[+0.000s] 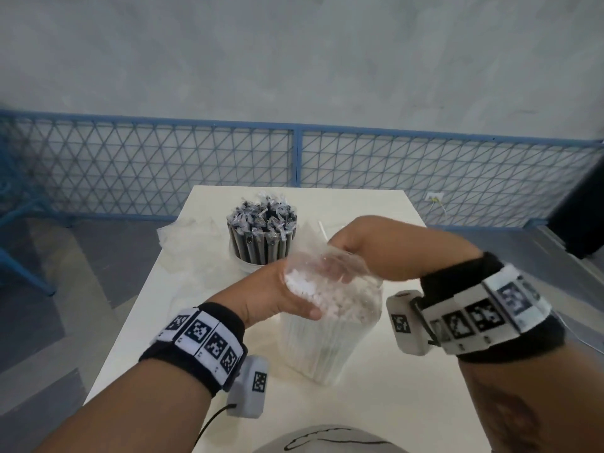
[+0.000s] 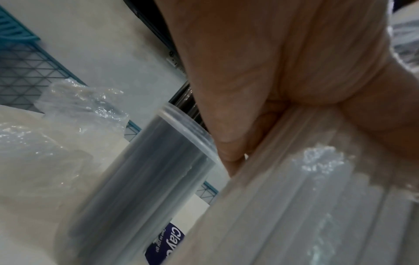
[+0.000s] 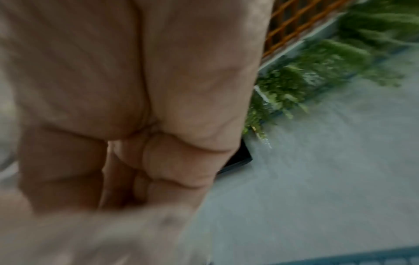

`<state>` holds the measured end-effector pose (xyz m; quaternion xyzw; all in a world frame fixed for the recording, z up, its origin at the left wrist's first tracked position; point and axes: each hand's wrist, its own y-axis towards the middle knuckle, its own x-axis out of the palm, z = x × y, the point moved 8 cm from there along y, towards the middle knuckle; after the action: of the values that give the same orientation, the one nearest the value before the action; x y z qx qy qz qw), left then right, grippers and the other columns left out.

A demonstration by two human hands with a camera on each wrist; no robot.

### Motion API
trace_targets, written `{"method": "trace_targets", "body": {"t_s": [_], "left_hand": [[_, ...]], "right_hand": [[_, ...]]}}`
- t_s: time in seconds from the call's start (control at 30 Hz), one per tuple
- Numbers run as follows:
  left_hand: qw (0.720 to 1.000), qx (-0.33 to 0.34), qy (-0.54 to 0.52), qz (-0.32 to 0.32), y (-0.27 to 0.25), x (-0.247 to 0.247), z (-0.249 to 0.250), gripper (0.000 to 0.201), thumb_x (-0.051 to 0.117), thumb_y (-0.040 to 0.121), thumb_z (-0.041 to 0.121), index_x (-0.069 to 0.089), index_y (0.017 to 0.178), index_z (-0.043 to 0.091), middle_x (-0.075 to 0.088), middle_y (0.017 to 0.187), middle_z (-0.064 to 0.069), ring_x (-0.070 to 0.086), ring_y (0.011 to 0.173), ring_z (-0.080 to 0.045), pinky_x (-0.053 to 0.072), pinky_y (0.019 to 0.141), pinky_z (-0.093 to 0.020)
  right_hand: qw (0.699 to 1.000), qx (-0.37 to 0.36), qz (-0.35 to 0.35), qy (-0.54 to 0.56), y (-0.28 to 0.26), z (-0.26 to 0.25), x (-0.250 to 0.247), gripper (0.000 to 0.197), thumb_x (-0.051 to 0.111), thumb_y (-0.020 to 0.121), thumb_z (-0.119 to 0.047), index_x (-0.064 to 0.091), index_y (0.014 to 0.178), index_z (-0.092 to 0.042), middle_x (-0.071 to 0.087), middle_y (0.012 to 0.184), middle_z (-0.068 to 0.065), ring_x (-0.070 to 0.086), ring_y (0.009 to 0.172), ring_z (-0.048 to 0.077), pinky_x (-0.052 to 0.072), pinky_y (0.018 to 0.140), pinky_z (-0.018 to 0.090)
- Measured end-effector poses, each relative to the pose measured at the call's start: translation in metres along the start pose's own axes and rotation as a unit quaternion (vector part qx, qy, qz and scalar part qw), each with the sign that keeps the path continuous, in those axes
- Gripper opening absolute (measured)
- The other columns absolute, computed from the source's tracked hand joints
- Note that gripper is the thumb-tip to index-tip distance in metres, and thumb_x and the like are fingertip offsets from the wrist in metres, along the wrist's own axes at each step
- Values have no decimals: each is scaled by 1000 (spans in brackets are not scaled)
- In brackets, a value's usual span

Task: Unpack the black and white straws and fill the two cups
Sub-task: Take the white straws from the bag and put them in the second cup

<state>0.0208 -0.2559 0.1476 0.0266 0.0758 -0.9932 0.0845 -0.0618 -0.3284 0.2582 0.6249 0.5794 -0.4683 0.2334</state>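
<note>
The white straws (image 1: 330,325) stand near on the tabletop (image 1: 376,416), wrapper (image 1: 333,266) half off; the left hand (image 1: 277,295) grips them, the right hand (image 1: 359,246) pinches the wrapper. The black straws (image 1: 261,233) already fill the far cup (image 2: 145,179); the second cup is not visible.

Left hand (image 2: 283,75) gripping bagged white straws (image 2: 306,206), cup (image 2: 145,179) of seemingly black straws beside

My head camera looks forward and down over the table (image 1: 376,416) at both my wrists. The left wrist camera sits close under my palm, sharing the cup of black straws (image 1: 261,235) (image 2: 145,179) with it; my right wrist camera faces outward, blurred.
</note>
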Motion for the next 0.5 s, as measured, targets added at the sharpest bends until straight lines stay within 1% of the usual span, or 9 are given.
{"method": "trace_targets", "body": {"t_s": [0.07, 0.13, 0.2, 0.3, 0.37, 0.4, 0.43, 0.47, 0.5], "left_hand": [[1000, -5, 1, -10, 0, 2, -1, 73, 82, 71, -10, 57, 135, 18, 71, 126, -6, 65, 121, -19, 52, 102, -35], [1000, -5, 2, -16, -2, 5, -6, 79, 83, 71, -9, 55, 137, 25, 69, 130, 0, 62, 125, -16, 48, 107, -37], [1000, -8, 14, -24, -3, 10, -13, 85, 83, 69, -9, 54, 137, 33, 67, 132, 5, 60, 127, -13, 47, 109, -36], [998, -22, 55, -35, -2, 15, -29, 77, 83, 71, -6, 56, 127, 40, 71, 121, 13, 64, 116, 0, 51, 101, -26], [997, -34, 62, -25, 0, 12, -34, 65, 83, 73, -7, 57, 114, 37, 69, 108, 16, 65, 98, 12, 51, 88, -15], [996, -42, 67, -28, 0, 12, -38, 61, 83, 73, -8, 57, 109, 35, 67, 105, 18, 64, 93, 16, 50, 85, -12], [995, -44, 78, -34, 1, 14, -38, 60, 84, 73, -7, 58, 107, 35, 66, 103, 20, 63, 93, 17, 49, 85, -11], [995, -48, 85, -32, 3, 13, -39, 61, 85, 72, -5, 58, 107, 37, 66, 103, 22, 62, 95, 17, 48, 87, -11], [995, -43, 91, -23, 2, 11, -35, 61, 86, 72, -3, 58, 108, 39, 67, 103, 24, 62, 97, 17, 48, 88, -10]], "right_hand": [[993, 0, 22, -114, 5, 3, 13, 12, 65, 91, -12, 71, 95, -21, 71, 95, 2, 68, 88, 20, 54, 76, 29], [991, 2, 42, -130, 5, 0, 25, 24, 67, 90, -13, 65, 113, -7, 68, 107, 12, 65, 98, 28, 53, 87, 39], [994, 2, 29, -105, 3, -3, 36, 29, 68, 89, -14, 62, 116, -3, 67, 108, 14, 64, 96, 31, 54, 86, 41], [988, -74, 64, -116, -1, -22, 43, 25, 72, 82, -4, 66, 105, 4, 64, 90, 16, 49, 73, 22, 47, 66, 22], [972, -128, 122, -152, 2, -33, 46, 20, 79, 66, 4, 68, 83, 4, 61, 81, -4, 28, 67, 2, 36, 54, 12], [970, -140, 137, -143, 7, -32, 50, 18, 77, 62, 4, 66, 77, 4, 54, 85, -20, 17, 66, 1, 29, 45, 15], [971, -148, 147, -122, 11, -26, 54, 17, 73, 62, 5, 63, 76, 4, 43, 92, -38, 20, 71, 4, 27, 48, 20], [970, -156, 153, -107, 15, -20, 57, 18, 71, 61, 5, 62, 76, 4, 27, 90, -54, 25, 78, -1, 32, 64, 23], [970, -158, 161, -94, 11, -17, 54, 21, 72, 58, 5, 61, 75, 2, 15, 81, -59, 29, 79, -6, 31, 73, 21]]}}
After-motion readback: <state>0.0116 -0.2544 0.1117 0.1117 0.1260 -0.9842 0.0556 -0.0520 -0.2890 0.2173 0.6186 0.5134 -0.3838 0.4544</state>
